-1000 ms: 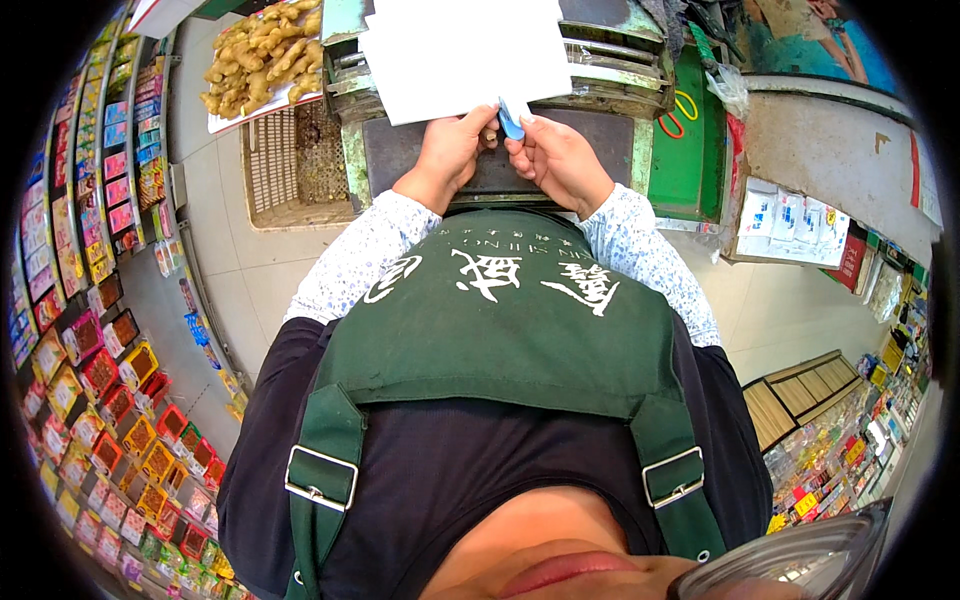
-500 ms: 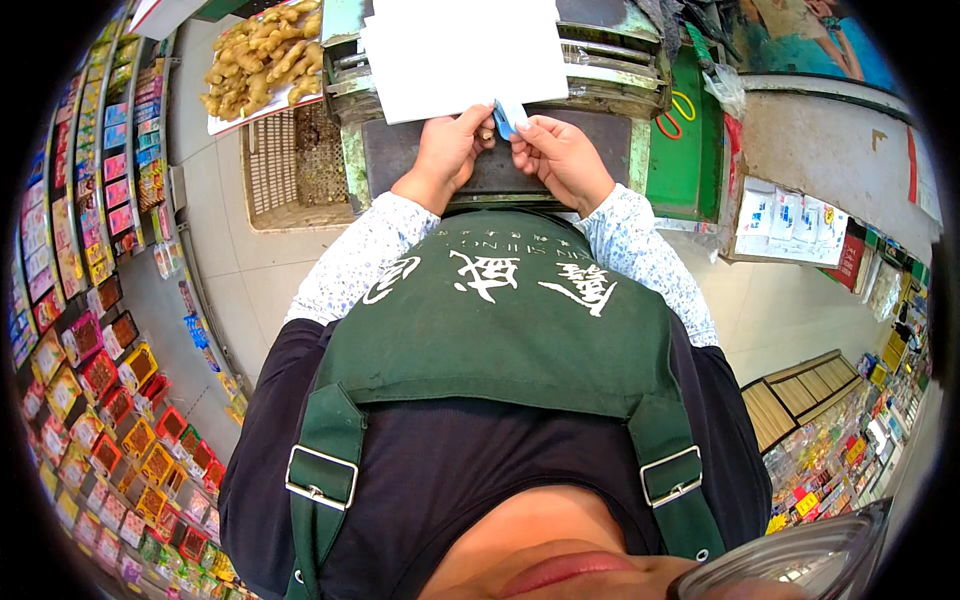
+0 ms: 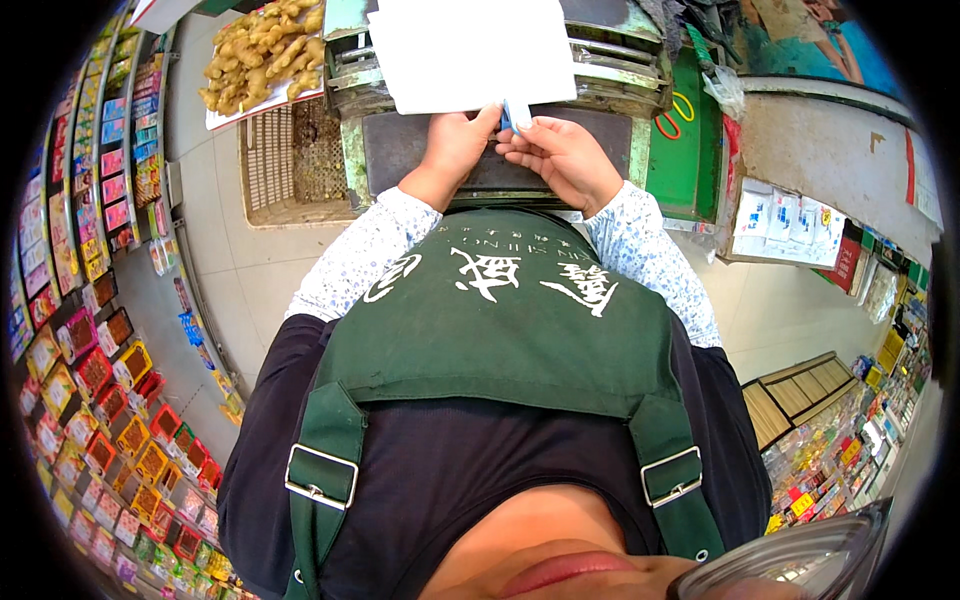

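Note:
A small flat piece, blue and light bluish-white (image 3: 516, 116), is pinched between my hands at the front edge of a white sheet-like stack (image 3: 472, 55). My left hand (image 3: 452, 150) is closed, its thumb tip against the blue side and its other fingers curled mostly out of sight. My right hand (image 3: 566, 160) grips the paler side between thumb and forefinger, its other fingers bent underneath. What kind of piece it is, I cannot make out. Both hands are over the dark top (image 3: 400, 150) of a worn green stand, just in front of the white stack.
Ginger roots (image 3: 262, 58) lie on a white tray at the far left, above a beige plastic crate (image 3: 268, 170). A green tray (image 3: 690, 150) with coloured loops stands on the right, beside white packets (image 3: 785, 222). Shelves of packaged goods (image 3: 120, 400) line the left side.
The white stack has shifted slightly right and tilted. The small piece has turned more upright and moved a little right. My left hand has shifted slightly right; my right fingers have spread a bit underneath.

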### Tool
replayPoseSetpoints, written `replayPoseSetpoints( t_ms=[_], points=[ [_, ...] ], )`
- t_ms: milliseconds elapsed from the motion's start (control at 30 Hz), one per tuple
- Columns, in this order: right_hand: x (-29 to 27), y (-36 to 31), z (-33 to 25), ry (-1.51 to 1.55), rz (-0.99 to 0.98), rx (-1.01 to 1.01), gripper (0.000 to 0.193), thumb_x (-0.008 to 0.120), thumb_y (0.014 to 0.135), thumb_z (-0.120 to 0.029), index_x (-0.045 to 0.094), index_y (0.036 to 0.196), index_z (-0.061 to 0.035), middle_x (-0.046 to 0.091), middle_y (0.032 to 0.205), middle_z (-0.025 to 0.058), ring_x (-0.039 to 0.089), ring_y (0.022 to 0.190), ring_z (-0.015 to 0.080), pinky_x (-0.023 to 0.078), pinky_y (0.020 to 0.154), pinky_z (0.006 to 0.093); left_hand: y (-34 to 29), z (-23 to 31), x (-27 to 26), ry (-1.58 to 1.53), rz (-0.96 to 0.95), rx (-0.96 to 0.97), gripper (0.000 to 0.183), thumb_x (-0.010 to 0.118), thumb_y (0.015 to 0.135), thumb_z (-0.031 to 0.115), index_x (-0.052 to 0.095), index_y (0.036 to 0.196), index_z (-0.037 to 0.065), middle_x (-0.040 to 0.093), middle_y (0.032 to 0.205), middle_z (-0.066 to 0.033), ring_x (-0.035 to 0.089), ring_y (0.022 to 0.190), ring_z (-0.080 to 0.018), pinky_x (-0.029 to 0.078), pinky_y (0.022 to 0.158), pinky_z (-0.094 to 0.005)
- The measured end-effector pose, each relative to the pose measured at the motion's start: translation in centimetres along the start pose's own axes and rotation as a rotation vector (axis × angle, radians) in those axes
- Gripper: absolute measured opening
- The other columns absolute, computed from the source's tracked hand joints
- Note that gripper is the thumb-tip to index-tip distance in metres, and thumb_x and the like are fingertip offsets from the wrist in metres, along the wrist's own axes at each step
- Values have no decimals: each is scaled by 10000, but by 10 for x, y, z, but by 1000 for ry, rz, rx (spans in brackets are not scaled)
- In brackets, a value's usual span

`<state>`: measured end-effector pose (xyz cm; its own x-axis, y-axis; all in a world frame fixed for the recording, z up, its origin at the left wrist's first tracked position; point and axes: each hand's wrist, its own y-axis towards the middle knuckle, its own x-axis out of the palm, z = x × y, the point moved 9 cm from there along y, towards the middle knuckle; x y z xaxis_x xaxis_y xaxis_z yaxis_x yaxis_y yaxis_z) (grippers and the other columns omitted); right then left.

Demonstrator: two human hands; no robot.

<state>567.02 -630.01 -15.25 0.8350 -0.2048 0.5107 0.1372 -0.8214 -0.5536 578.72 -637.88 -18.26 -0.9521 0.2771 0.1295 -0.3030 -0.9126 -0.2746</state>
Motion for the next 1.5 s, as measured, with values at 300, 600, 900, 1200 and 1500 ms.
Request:
replayPoseSetpoints(
  t_ms=[300, 600, 900, 1200, 1500],
  points=[
    [1, 14, -4, 201, -66, -29, 269, 528, 1028, -155, 603, 1170, 61, 674, 1107, 158, 667, 1005, 231, 545, 926, 344, 2, -3, -7, -213, -69, -231, 143, 700, 912, 132, 675, 967, 3, 653, 809, -41, 578, 661, -117, 443, 577, -246],
    [3, 2, 3, 71, -51, -49, 299, 549, 1020, -166, 603, 1201, 66, 661, 1172, 168, 645, 1089, 263, 502, 1014, 367, -4, -1, -5, -338, -60, -292, 127, 721, 883, 127, 660, 834, 27, 611, 732, -32, 530, 593, -112, 420, 540, -252],
    [5, 5, 1, 179, -66, -57, 292, 528, 1023, -151, 602, 1173, 88, 651, 1183, 205, 626, 1120, 304, 482, 1046, 388, -2, 14, -3, -110, -107, -157, 231, 700, 922, 173, 680, 1062, -9, 682, 968, -47, 627, 825, -117, 506, 723, -278],
    [5, 18, -8, 356, -1, -76, 248, 484, 1021, -87, 586, 1141, 105, 632, 1155, 249, 628, 1090, 319, 515, 1011, 420, 9, 29, -6, 34, -87, 87, 284, 678, 930, 156, 665, 1140, -35, 680, 1075, -55, 619, 933, -118, 497, 794, -258],
    [12, 17, -11, 31, -146, -39, 210, 552, 1026, -210, 631, 1032, -15, 677, 892, 74, 641, 761, 133, 539, 678, 251, -1, 5, -2, -180, -143, -271, 187, 656, 941, 183, 671, 1037, 23, 674, 890, -28, 613, 716, -98, 488, 650, -239]
  ],
)
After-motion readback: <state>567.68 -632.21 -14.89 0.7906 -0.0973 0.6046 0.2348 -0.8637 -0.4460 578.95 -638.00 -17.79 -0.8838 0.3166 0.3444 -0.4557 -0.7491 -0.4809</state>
